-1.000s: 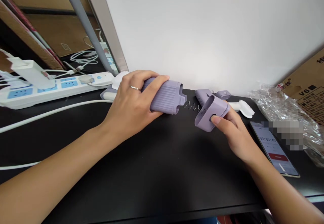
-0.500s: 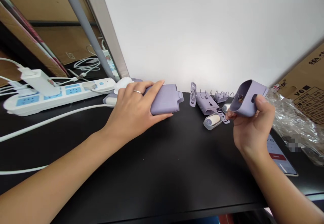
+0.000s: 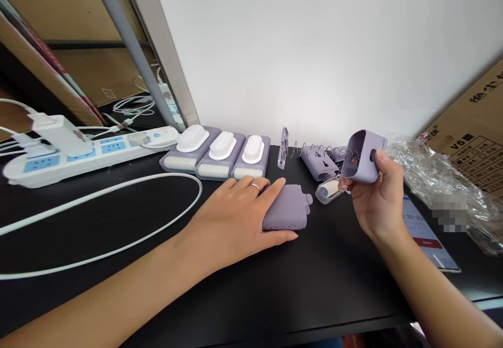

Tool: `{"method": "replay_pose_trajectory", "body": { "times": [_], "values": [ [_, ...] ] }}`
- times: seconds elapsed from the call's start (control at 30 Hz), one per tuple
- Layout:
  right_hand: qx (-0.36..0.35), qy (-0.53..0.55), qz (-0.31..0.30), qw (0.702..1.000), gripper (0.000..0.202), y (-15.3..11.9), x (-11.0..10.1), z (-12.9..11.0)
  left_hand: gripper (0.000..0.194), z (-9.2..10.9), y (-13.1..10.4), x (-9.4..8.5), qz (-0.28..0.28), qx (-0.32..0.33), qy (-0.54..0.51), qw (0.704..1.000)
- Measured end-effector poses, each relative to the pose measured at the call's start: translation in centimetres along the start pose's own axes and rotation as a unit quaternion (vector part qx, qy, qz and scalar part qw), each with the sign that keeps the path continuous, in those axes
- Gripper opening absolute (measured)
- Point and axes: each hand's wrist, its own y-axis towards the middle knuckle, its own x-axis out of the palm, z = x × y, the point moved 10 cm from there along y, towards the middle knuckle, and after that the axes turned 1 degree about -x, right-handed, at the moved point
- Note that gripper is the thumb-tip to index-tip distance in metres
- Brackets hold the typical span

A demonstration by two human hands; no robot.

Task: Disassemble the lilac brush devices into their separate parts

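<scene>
My left hand [image 3: 236,211] is closed round a purple plastic casing [image 3: 286,209] low over the black table, its notched end pointing right. In my right hand [image 3: 375,201] is a hollow purple shell [image 3: 363,156], its open mouth facing left and a dark round hole in its side by my thumb. A thin wire spring [image 3: 312,148] stretches from a small slotted purple plate [image 3: 283,148] to the shell; whether my fingers pinch its end is hidden. Beyond lie a perforated purple casing [image 3: 319,163] and a clear-edged cap with a white roller [image 3: 328,189].
Three purple units [image 3: 236,167] with white ribbed oval tops stand by the wall. A white power strip [image 3: 102,151] with plugs and a looped white cable [image 3: 168,177] lie left. On the right are a phone [image 3: 428,238], clear plastic wrap [image 3: 440,180] and a cardboard box [image 3: 471,122].
My left hand has brought the casing right and nearer to me, uncovering the three units and the cable loop. My right hand, shell, spring and plate have shifted left.
</scene>
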Motion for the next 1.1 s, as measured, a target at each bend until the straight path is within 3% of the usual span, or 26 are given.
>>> {"method": "replay_pose_trajectory", "body": {
  "times": [0.17, 0.4, 0.5, 0.57, 0.67, 0.77, 0.83, 0.93, 1.0, 1.1],
  "values": [
    [0.008, 0.001, -0.01, 1.0, 0.029, -0.1, 0.3, 0.1, 0.099, -0.9, 0.5, -0.1, -0.07, -0.048, 0.001, 0.996],
    [0.025, -0.014, -0.019, 0.999, 0.033, -0.2, 0.4, 0.4, 0.091, -1.5, 0.3, -0.5, -0.035, -0.039, -0.038, 0.998],
    [0.029, -0.008, -0.014, 0.999, 0.03, -0.1, 0.3, 0.5, 0.073, -1.4, 0.1, -0.7, -0.034, -0.005, -0.07, 0.997],
    [0.031, -0.002, -0.011, 0.999, 0.028, 0.0, 0.2, 0.6, 0.06, -1.8, 0.0, -1.1, -0.036, -0.019, -0.126, 0.991],
    [0.023, -0.001, -0.015, 1.0, 0.029, 0.0, 0.2, 0.4, 0.057, -3.1, -0.1, -1.3, -0.05, -0.089, -0.276, 0.956],
    [0.015, 0.0, -0.015, 1.0, 0.029, 0.0, 0.1, 0.2, 0.067, -3.0, -0.1, -0.3, -0.099, -0.114, -0.444, 0.883],
    [0.018, 0.001, -0.015, 1.0, 0.029, -0.1, 0.1, 0.2, 0.073, -2.6, -0.1, 1.1, -0.159, -0.118, -0.492, 0.848],
    [0.026, 0.001, -0.02, 0.999, 0.03, -0.1, 0.1, 0.4, 0.079, -2.8, -0.4, 3.1, -0.224, -0.14, -0.496, 0.827],
    [0.03, -0.003, -0.022, 0.999, 0.03, -0.1, 0.2, 0.5, 0.074, -3.1, -0.2, 3.2, -0.219, -0.129, -0.485, 0.837],
    [0.033, -0.007, -0.023, 0.999, 0.03, -0.1, 0.3, 0.5, 0.067, -4.2, 0.6, 1.8, -0.138, -0.107, -0.423, 0.889]
  ]
}}
